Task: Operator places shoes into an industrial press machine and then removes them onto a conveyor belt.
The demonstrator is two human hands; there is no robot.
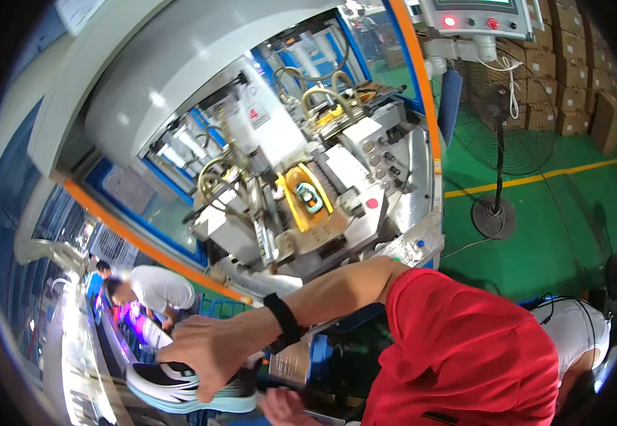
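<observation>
Lower left of the frame: one hand [205, 348], which side I cannot tell, clasps the black-and-white sneaker [188, 387] from above, fingers curled over its heel, steadying it above the conveyor [92, 369]; a second hand [283, 408] shows below, grip hidden; the shoe machine [301, 199] fills the centre.

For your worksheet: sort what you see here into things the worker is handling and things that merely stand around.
In hand: black-and-white shoe, under the right hand; left hand beside it.

Standing around: shoe machine, standing fan, stacked cartons, control panel.
</observation>
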